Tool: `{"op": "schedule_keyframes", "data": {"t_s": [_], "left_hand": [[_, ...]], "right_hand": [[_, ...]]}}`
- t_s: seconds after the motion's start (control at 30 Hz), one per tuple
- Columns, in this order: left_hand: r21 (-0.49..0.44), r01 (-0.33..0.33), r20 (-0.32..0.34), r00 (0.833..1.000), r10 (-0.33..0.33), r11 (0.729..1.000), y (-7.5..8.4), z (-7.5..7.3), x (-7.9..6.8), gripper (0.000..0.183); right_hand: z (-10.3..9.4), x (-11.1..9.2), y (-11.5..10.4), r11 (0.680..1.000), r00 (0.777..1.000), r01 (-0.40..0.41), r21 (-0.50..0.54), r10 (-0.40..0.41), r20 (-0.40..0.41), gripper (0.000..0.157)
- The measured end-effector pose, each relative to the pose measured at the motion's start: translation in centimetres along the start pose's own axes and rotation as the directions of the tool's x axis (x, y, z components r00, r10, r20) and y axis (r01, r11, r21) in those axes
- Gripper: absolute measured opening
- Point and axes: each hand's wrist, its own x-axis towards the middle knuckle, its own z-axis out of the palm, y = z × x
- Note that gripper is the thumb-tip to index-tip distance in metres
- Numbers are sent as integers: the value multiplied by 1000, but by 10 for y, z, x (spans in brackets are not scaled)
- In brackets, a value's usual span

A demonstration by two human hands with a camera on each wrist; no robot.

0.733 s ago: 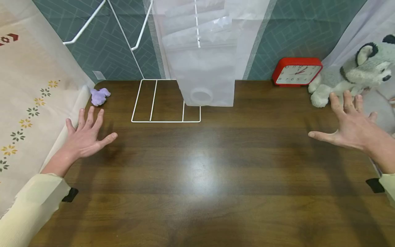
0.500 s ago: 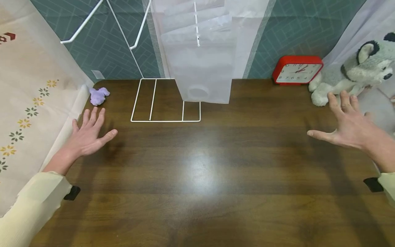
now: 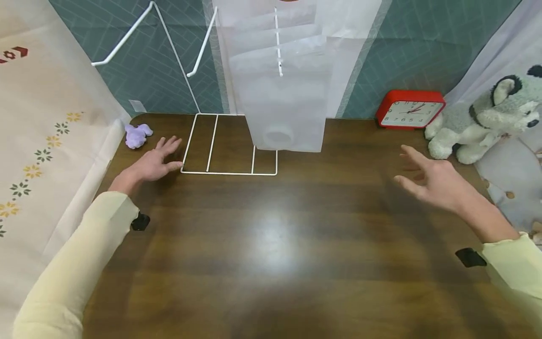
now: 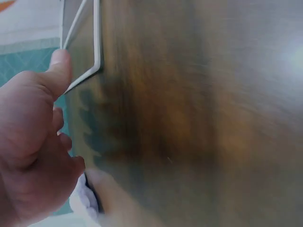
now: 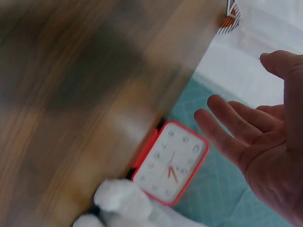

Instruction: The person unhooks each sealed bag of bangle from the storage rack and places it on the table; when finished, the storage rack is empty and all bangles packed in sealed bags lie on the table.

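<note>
My left hand (image 3: 153,162) hovers over the back left of the table, its fingers extended and empty. Its thumb comes up to the left front corner of a white wire rack (image 3: 228,173) in the head view; whether they touch I cannot tell. A small purple plush toy (image 3: 137,136) lies just behind that hand. My right hand (image 3: 434,183) is held above the table at the right, thumb and fingers apart with nothing between them. Closest to it are a red square clock (image 3: 410,109) and a grey and white stuffed animal (image 3: 487,120).
White translucent bags (image 3: 285,108) hang from a rod at the back centre, partly covering the rack base. Two white rack prongs (image 3: 127,35) jut forward at upper left. A patterned cloth (image 3: 51,141) borders the wooden table (image 3: 271,263) on the left.
Both hands have moved inward, the left towards the rack's corner and the right away from the stuffed animal. Their spread fingers have drawn closer together. The head view has shifted slightly.
</note>
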Motion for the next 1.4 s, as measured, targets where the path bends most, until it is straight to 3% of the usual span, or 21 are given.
{"op": "schedule_keyframes", "data": {"t_s": [0.17,0.4,0.8,0.9,1.1,1.2,1.3,1.4], "left_hand": [[2,14,78,997,-14,1000,-1,-5,16,86],[17,28,148,988,-31,999,1,-11,22,99],[30,45,192,980,-50,999,1,-12,29,106],[33,41,199,979,-47,999,2,-10,29,106],[54,23,199,979,-33,998,0,-9,30,106],[54,14,205,979,-25,998,-1,-8,31,106],[57,25,211,977,-37,998,0,-8,30,106],[71,27,207,977,-41,997,-2,-8,31,106]], "right_hand": [[9,9,-13,998,999,14,66,-16,41,76],[15,9,-21,994,997,39,105,-46,69,75],[20,10,-24,995,992,16,99,-28,121,75],[18,15,-29,993,995,45,105,-54,86,70],[2,44,-45,987,993,100,129,-91,-74,49],[-3,61,-57,973,990,94,209,-68,-126,41],[-6,77,-71,934,986,81,348,-24,-164,37],[-9,92,-85,870,981,69,488,30,-192,38]]}}
